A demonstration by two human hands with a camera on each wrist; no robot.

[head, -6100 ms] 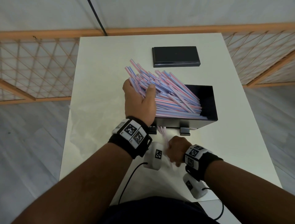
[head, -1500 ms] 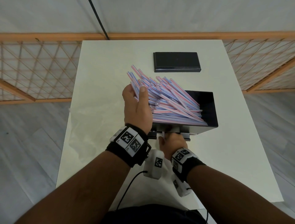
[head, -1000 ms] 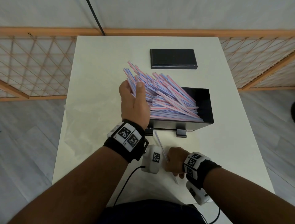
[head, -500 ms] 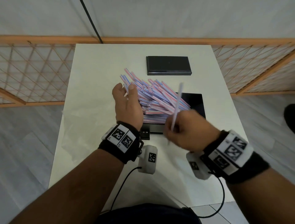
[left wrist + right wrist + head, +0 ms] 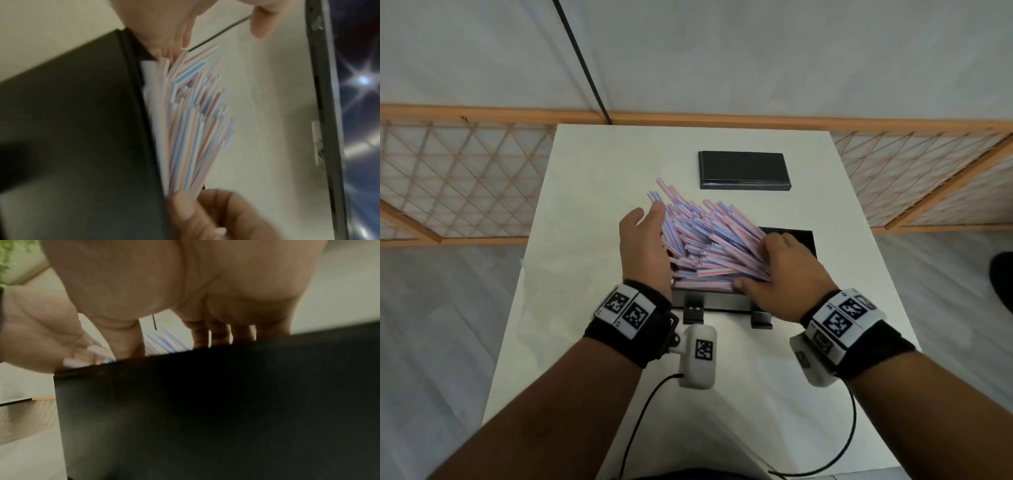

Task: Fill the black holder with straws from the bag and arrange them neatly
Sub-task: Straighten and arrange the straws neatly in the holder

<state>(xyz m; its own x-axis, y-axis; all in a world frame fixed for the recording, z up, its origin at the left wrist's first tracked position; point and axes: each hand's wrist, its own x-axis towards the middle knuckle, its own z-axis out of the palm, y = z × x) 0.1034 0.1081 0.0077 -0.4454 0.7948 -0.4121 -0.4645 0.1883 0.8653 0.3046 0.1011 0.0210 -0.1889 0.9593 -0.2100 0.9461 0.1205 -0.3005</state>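
Observation:
The black holder [image 5: 715,301] stands mid-table, open on top. A loose pile of pink, blue and white striped straws [image 5: 709,240] lies slanted in it, with the left ends sticking up and out past the rim. My left hand [image 5: 645,246] stands flat against those left ends with its fingers straight. My right hand [image 5: 780,274] lies over the right part of the pile, thumb at the near side and fingers reaching down inside the holder. In the left wrist view the straws [image 5: 189,129] fan out beside the holder's wall [image 5: 82,129]. The right wrist view shows my fingers [image 5: 199,334] dipping behind the wall [image 5: 205,418].
A flat black lid [image 5: 744,170] lies at the back of the white table [image 5: 592,171]. A clear plastic bag [image 5: 534,308] lies crumpled at the table's left edge. A wooden lattice fence [image 5: 465,178] runs behind and beside the table. Cables hang from my wrist cameras.
My right hand picked a single straw off the table in front of the holder, lifted it and came down onto the pile. My left hand stayed at the straws' left ends.

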